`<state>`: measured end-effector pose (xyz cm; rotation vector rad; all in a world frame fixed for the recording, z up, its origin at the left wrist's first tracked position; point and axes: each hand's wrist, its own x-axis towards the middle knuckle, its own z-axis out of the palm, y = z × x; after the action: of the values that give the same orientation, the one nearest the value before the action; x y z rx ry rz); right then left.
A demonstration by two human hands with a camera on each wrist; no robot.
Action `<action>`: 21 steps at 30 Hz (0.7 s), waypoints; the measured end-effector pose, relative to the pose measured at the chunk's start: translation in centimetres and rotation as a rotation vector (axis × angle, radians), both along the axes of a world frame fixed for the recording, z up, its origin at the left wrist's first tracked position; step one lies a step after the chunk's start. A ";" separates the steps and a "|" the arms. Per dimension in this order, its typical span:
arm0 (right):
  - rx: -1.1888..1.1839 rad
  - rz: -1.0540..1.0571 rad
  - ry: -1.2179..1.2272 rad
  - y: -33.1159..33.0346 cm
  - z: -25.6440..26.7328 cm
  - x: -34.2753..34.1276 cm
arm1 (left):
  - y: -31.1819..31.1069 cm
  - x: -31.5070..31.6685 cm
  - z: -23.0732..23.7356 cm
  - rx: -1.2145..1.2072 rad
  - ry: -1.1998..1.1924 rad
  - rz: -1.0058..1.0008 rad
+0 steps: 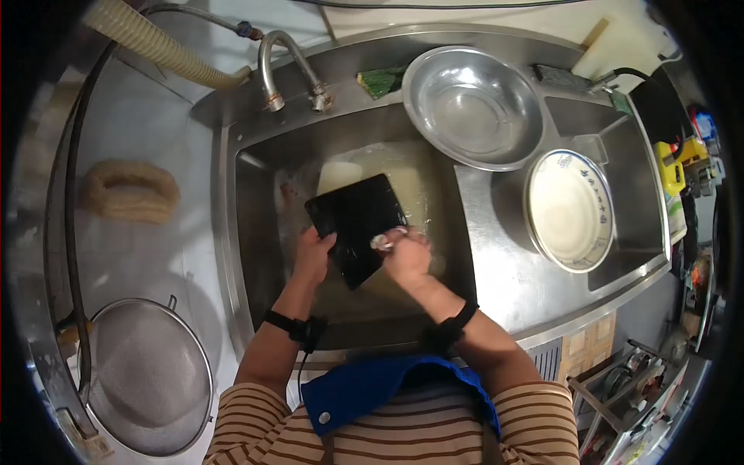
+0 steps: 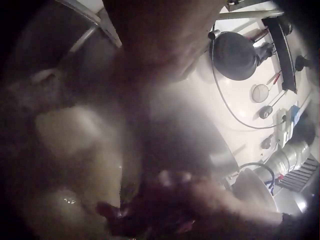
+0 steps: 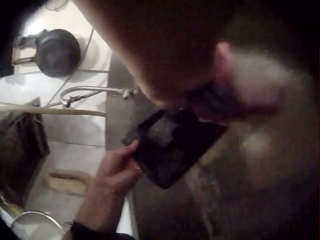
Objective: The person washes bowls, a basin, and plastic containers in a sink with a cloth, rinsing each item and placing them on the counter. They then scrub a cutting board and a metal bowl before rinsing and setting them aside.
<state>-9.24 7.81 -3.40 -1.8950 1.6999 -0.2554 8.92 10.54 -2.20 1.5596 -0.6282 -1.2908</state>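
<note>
In the head view, my left hand [image 1: 312, 252] grips a black rectangular tray [image 1: 358, 209] by its near left edge, thumb over the top face. The tray is tilted above cloudy water in a steel sink [image 1: 223, 232]. My right hand [image 1: 409, 257] holds a crumpled whitish-pink cloth [image 1: 381, 242] against the tray's right side. From the right wrist, the left hand [image 3: 117, 170] shows at the tray's corner, while the forearm covers part of the view. Pale items, one a whitish piece [image 1: 339, 174], lie in the water behind the tray. The left wrist view is dark and blurred.
A curved faucet [image 1: 271, 70] rises at the sink's back left. On the right stand a large steel bowl [image 1: 474, 108] and a white patterned dish [image 1: 570, 213]. To the left lie a round mesh sieve [image 1: 147, 376] and a brown ring-shaped bundle [image 1: 128, 191].
</note>
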 end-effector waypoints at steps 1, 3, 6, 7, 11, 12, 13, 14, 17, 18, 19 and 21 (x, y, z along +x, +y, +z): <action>-0.079 0.077 -0.048 0.4 1.0 0.6 | 0.4 -0.2 -0.1 -0.010 0.009 -0.014; -0.274 0.105 -0.155 1.1 0.8 2.1 | 1.7 -0.4 -0.2 -0.041 0.121 0.047; -0.143 -0.001 -0.041 -0.1 -3.6 1.8 | 3.8 -0.7 2.6 -0.059 0.192 0.056; -0.034 -0.103 0.073 -1.3 -5.2 1.4 | 4.2 -0.7 3.7 -0.096 0.142 0.066; 0.295 -0.451 0.046 -4.7 -7.7 -1.9 | 5.6 0.9 3.9 -0.076 0.143 0.005; 0.303 -0.434 0.045 -5.2 -8.2 -1.8 | 5.4 0.7 4.5 0.045 0.059 -0.097; 0.287 -0.417 0.010 -6.1 -8.0 -1.6 | 5.2 0.4 4.9 0.169 -0.021 -0.198; 0.270 -0.399 -0.028 -6.7 -7.7 -1.0 | 5.1 0.3 3.6 0.177 -0.026 -0.179; 0.232 -0.044 -0.096 -7.2 -5.7 2.4 | 3.6 0.4 -0.9 0.115 0.035 -0.250; 0.070 0.027 -0.055 -6.6 -5.0 3.8 | 2.7 0.3 -1.6 0.195 0.070 -0.212; -0.090 0.095 -0.008 -5.6 -4.3 5.2 | 2.1 0.0 -2.0 0.276 0.107 -0.177; -0.331 0.186 -0.178 -3.7 -1.7 6.9 | 1.1 -0.5 -2.2 0.193 0.327 -0.034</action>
<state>-2.29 4.08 -5.07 -2.1777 1.4198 -0.6449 8.45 11.60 -4.42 1.4483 -0.3315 -1.6281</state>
